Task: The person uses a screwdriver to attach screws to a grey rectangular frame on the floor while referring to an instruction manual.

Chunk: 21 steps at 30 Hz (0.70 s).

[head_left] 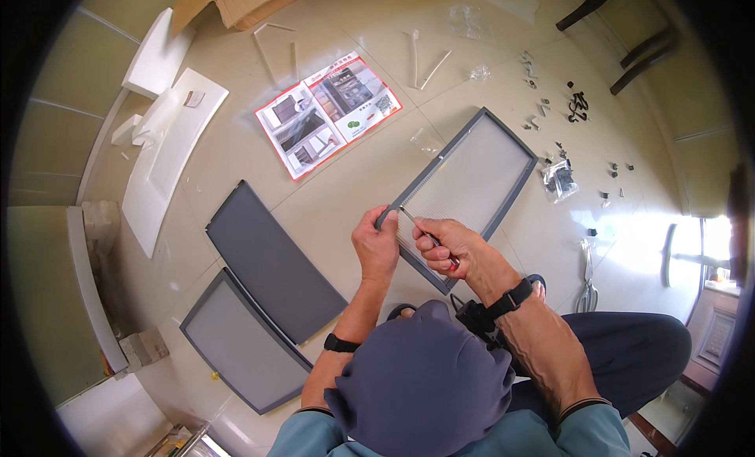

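In front of me a long mesh panel (472, 182) with a dark grey frame is tilted off the floor. My left hand (375, 243) is closed at its left edge, gripping a small dark grey curved piece (383, 218) against the frame. A screwdriver (435, 241) with a red and black handle is wrapped in the fingers of my right hand (460, 251). Its thin shaft points up and left to the frame beside my left fingers. Whether a screw sits at the tip is too small to tell.
A plain dark grey panel (271, 260) and another framed panel (248, 339) lie at the left. Farther off is a printed leaflet (329, 115). Small black fittings (578, 107), a bag of parts (559, 180) and scissors (587, 288) lie right. White foam (177, 158) stands far left.
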Each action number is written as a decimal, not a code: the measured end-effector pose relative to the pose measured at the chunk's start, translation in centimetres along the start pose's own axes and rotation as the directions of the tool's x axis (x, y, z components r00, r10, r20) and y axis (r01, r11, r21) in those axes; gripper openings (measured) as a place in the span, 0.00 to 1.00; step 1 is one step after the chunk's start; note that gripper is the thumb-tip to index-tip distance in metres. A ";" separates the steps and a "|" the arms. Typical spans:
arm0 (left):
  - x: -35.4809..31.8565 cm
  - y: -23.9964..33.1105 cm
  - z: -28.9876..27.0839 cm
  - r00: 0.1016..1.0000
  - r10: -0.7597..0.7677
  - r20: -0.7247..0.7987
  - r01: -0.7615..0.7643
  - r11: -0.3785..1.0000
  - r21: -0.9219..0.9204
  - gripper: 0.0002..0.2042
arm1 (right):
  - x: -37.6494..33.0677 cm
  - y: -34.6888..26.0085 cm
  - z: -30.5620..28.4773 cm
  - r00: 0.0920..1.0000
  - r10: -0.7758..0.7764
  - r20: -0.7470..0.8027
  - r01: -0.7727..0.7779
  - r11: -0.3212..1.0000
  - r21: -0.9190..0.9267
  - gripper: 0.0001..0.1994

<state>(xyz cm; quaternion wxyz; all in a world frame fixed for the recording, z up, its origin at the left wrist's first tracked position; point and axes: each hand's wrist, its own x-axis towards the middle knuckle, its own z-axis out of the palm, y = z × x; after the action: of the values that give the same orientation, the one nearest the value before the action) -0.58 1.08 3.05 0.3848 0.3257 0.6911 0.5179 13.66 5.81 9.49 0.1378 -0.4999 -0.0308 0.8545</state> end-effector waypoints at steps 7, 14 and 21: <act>-0.4 -1.8 -0.1 0.991 -0.103 -0.087 0.095 0.992 -0.088 0.10 | -1.7 -1.1 2.0 0.983 -0.154 -0.100 0.100 0.908 -0.408 0.12; 0.1 -2.1 -0.6 0.976 -0.203 -0.080 0.178 0.953 -0.244 0.10 | -1.8 -1.9 1.4 0.909 -0.414 0.041 0.317 0.626 -0.713 0.22; 0.4 -0.2 -1.3 0.894 -0.446 -0.041 0.413 0.857 -0.306 0.11 | -3.6 -0.4 0.7 0.815 -0.566 0.128 0.299 0.221 -0.928 0.18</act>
<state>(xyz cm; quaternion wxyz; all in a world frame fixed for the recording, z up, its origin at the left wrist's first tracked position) -1.96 0.78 2.98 0.4954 0.0742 0.6830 0.5315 14.79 5.28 12.93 0.0704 -0.5562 -0.6241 0.5443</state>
